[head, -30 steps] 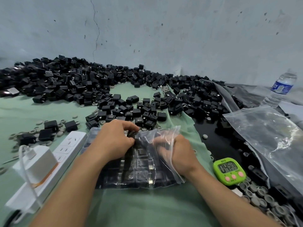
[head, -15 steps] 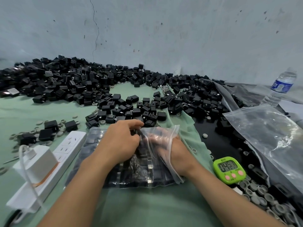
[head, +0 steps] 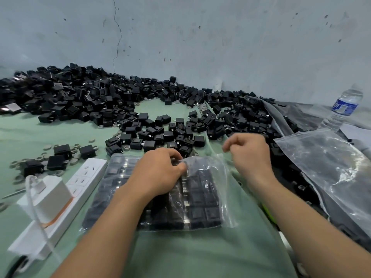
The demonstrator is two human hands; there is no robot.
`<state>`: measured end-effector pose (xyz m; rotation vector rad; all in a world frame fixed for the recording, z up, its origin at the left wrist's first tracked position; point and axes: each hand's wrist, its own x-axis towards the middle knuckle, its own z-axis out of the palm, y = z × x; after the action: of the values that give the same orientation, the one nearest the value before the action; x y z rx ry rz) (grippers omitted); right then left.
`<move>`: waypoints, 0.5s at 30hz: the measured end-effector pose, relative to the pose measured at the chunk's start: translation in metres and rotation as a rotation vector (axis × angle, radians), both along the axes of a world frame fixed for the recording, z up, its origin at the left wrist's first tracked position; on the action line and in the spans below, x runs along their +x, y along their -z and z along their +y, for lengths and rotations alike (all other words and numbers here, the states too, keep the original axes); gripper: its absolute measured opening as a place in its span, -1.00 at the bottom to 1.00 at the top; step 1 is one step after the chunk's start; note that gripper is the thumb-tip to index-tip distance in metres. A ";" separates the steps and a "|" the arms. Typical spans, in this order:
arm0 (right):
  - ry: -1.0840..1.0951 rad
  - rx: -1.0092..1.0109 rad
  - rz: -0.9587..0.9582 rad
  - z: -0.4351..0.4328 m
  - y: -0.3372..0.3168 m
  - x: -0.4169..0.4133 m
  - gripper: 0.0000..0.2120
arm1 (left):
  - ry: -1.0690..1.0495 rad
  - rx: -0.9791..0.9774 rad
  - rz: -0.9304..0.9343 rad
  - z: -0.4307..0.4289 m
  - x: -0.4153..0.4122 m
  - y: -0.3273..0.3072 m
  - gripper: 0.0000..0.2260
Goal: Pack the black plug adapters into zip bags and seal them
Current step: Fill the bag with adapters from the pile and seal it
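While the zip bag (head: 202, 189) lies flat on the green cloth (head: 190, 255), packed with rows of black plug adapters (head: 198, 214), its long axis runs left to right in front of the person, with the filled part toward the left and slack clear plastic at the right end. Left of the bag, a white power strip (head: 80, 185) lies slanting away, with a white charger (head: 48, 199) plugged into it. The left hand (head: 158, 175) rests on top of the bag, thumb and fingers pinching its far edge near the middle. Beyond the bag, a heap of loose adapters (head: 120, 105) spreads along the wall. Just past the bag's far right corner the right hand (head: 251, 155) hovers, blurred, fingers loosely curled and holding nothing visible. Right of the bag lies a pile of empty clear bags (head: 325, 169), and farther off stands a water bottle (head: 345, 105). Half a second earlier the right hand was tucked under the bag's slack plastic. Now it is out and lifted clear, while the left hand keeps its pinch.
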<state>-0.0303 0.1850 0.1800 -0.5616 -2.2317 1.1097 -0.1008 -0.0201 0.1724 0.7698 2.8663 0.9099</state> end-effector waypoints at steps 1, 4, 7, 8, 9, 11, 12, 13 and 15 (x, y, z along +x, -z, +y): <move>-0.063 0.072 -0.063 0.000 -0.010 -0.016 -0.58 | 0.000 0.003 0.003 0.002 0.000 0.001 -0.81; -0.189 0.307 -0.328 -0.006 -0.024 -0.073 -0.62 | -0.025 0.023 0.000 0.004 0.000 0.003 -0.79; -0.258 0.575 -0.603 -0.010 -0.015 -0.115 -0.56 | -0.040 0.033 -0.021 0.002 -0.002 0.005 -0.74; -0.268 0.635 -0.675 -0.010 -0.007 -0.121 -0.57 | -0.045 0.033 -0.017 0.001 -0.004 0.006 -0.70; -0.262 0.670 -0.712 -0.009 0.000 -0.124 -0.59 | -0.053 0.026 -0.010 0.000 -0.005 0.007 -0.68; -0.208 0.587 -0.668 -0.004 0.009 -0.124 -0.70 | -0.061 0.008 0.001 -0.002 -0.007 0.008 -0.68; -0.178 0.494 -0.598 -0.001 0.009 -0.122 -0.75 | -0.062 -0.001 0.000 -0.002 -0.007 0.008 -0.69; -0.155 0.391 -0.506 0.001 0.006 -0.117 -0.78 | -0.062 -0.008 -0.004 -0.002 -0.008 0.008 -0.69; -0.130 0.160 -0.330 0.006 -0.008 -0.097 -0.77 | -0.059 -0.030 -0.004 -0.003 -0.007 0.007 -0.69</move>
<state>-0.1274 0.1907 0.1876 -0.5719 -2.6474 0.9425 -0.1074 -0.0229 0.1649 0.6833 2.9070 0.8718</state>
